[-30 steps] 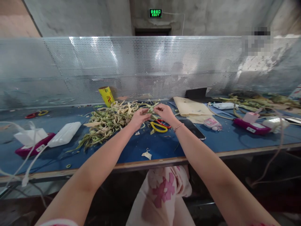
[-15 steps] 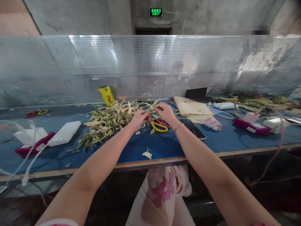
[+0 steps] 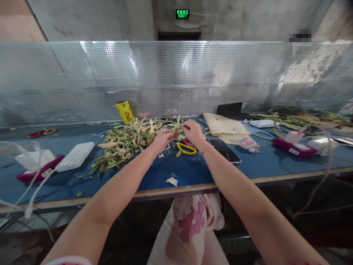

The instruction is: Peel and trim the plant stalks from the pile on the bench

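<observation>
Greenery (image 3: 177, 126) sits between both hands, at the fingertips; left hand (image 3: 173, 135) and right hand (image 3: 182, 127) pinch it.

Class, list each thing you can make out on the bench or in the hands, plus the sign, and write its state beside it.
Left hand: fingers closed on plant piece
Right hand: pinching plant piece
Plant piece: held
Heap: loose, tangled
Near scissors: lying down, blades unclear
Phone: flat, screen dark
Yellow container: tilted, open-topped
Exit sign: lit
</observation>
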The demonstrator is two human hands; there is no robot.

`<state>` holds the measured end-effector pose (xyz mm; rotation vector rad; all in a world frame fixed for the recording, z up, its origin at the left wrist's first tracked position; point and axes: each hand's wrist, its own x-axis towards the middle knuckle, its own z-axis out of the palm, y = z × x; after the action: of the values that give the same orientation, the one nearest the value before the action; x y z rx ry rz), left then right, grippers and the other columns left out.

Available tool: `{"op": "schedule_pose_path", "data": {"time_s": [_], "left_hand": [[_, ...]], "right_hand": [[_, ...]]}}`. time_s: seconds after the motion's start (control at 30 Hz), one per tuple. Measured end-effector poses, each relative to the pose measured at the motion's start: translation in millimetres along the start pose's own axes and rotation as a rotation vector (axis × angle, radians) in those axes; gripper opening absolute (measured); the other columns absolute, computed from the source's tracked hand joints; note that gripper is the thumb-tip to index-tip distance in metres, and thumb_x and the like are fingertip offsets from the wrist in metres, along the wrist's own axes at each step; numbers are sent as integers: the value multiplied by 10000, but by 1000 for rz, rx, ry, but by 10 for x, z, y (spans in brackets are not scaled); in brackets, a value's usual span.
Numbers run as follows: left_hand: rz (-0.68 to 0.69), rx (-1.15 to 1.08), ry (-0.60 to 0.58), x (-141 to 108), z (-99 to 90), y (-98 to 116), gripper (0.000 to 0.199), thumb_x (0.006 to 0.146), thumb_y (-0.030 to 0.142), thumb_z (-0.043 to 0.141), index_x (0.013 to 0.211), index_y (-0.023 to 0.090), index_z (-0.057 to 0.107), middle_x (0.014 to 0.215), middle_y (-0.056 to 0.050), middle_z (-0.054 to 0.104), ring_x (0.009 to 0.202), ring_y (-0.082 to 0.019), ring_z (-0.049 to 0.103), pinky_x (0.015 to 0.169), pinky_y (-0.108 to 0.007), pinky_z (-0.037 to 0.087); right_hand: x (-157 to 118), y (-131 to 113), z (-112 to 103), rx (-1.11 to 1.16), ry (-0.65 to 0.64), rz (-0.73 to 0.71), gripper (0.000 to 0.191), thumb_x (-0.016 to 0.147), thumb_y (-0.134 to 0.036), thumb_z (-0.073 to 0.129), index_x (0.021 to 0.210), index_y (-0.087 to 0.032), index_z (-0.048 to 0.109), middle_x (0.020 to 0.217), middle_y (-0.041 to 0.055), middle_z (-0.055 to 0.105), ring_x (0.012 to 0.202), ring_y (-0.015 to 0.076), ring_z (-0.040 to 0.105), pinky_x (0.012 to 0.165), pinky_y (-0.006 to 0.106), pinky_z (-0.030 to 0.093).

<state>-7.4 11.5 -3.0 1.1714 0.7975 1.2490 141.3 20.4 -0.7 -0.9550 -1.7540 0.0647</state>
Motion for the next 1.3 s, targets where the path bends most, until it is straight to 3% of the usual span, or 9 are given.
{"op": "schedule_pose_path", "data": {"time_s": [0.13, 0.33, 0.57, 0.9, 1.1, 1.3], "left_hand": [[17, -21, 14, -6, 11, -3, 134, 546, 131, 626, 512, 123, 497, 595, -18, 617, 694, -127, 624, 802, -318, 456], [101, -1, 40, 50, -51, -19, 167, 504, 127, 608, 454, 139, 450, 503, 32, 526, 694, -126, 618, 783, -289, 461], [73, 70, 137, 50, -67, 19, 111, 491, 91, 535, 461, 137, 438, 508, 25, 541, 651, -131, 621, 747, -292, 465], [43, 128, 133, 75, -118, -32, 122, 498, 114, 541, 435, 144, 441, 439, 23, 505, 618, -142, 613, 706, -297, 475], [-18, 164, 139, 49, -96, 32, 91, 533, 122, 530, 501, 149, 449, 494, -4, 569, 530, -109, 576, 601, -250, 455], [59, 154, 198, 64, -124, 97, 149, 626, 197, 559, 658, 179, 415, 492, 44, 537, 441, -96, 536, 508, -231, 446]], "right_hand": [[5, 15, -1, 5, -20, 26, 124, 709, -168, 490, 622, -181, 577, 675, 35, 560, 679, 152, 503, 668, 272, 379], [9, -21, -36, 18, -197, 21, 110, 719, -188, 478, 663, -174, 571, 625, 9, 539, 600, 122, 456, 607, 238, 340], [16, -52, -16, 46, -313, 58, 104, 732, -195, 458, 662, -172, 532, 553, -41, 417, 554, 97, 371, 573, 218, 292], [28, 6, -35, 107, -420, 80, 151, 724, -194, 443, 788, -175, 579, 621, -29, 464, 594, 103, 406, 578, 215, 305], [16, 14, 0, 34, -360, 103, 207, 730, -183, 453, 856, -170, 617, 604, -19, 520, 548, 103, 423, 569, 220, 320], [-7, -49, -30, -24, -318, 13, 232, 752, -174, 451, 898, -157, 631, 657, 8, 591, 582, 109, 481, 607, 216, 351]]}}
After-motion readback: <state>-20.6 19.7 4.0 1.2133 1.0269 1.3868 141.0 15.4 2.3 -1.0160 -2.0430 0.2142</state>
